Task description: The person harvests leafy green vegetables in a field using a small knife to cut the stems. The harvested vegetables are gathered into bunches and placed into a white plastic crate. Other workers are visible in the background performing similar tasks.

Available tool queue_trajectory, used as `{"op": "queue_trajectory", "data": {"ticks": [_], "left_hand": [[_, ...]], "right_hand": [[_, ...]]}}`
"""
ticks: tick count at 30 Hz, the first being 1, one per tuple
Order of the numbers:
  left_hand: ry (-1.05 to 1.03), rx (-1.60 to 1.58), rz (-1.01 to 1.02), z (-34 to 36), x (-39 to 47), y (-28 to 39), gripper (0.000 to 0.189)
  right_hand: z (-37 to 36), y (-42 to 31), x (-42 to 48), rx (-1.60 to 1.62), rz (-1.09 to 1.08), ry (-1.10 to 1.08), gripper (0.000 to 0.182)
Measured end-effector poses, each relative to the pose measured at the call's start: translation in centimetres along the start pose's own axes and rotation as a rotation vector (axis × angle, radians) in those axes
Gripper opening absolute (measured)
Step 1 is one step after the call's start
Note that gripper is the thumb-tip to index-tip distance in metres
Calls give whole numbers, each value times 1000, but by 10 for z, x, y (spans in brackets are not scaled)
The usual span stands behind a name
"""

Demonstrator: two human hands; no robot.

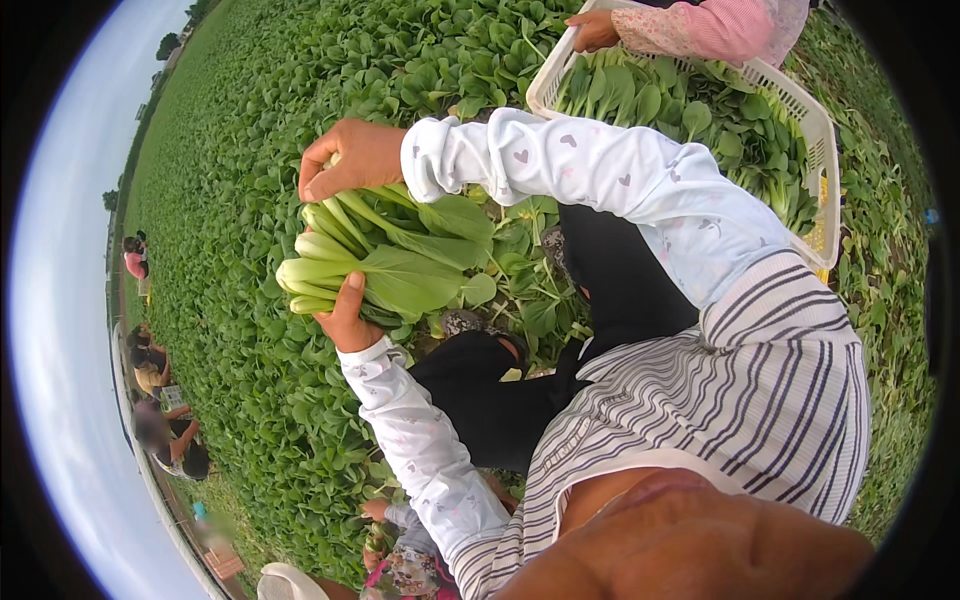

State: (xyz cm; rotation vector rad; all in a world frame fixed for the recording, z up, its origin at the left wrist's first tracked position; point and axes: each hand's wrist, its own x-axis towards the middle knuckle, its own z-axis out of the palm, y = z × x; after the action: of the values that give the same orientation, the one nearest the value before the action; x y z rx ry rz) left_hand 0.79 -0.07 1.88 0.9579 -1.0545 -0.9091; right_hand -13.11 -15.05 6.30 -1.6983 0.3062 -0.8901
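Observation:
A bunch of several bok choy with pale stalks and green leaves is held in front of me above the crop. My left hand grips the bunch from one side, its thumb pressed over the stalks. At the opposite side, my right hand curls around the bunch near the stalk bases. A bit of pale stalk shows between its thumb and fingers; the rest of that grip is hidden. The leaves point back towards my legs and patterned shoes.
To my right stands a white plastic crate filled with bok choy; another person's hand holds its rim. Something yellow shows through and below it. Growing bok choy spreads ahead. Another worker is close on my left.

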Motion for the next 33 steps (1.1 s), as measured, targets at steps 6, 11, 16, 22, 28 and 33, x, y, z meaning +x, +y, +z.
{"op": "queue_trajectory", "data": {"ticks": [6,11,16,22,28,33], "left_hand": [[-70,-180,-181,20,-20,-15,61],[25,-161,-145,47,-28,-32,43],[96,-217,-78,71,-26,-20,42],[-7,-111,56,106,-2,21,46],[-168,9,16,164,36,24,45],[-465,217,48,184,72,4,62]], "right_hand": [[11,-11,-35,371,101,135,24],[18,0,-43,301,-38,323,40],[-2,-19,-56,-151,-156,411,92],[-18,-46,-110,-152,-257,88,123],[-61,-49,-121,-409,-230,316,118],[-109,-24,-129,-362,-108,557,106]]}}
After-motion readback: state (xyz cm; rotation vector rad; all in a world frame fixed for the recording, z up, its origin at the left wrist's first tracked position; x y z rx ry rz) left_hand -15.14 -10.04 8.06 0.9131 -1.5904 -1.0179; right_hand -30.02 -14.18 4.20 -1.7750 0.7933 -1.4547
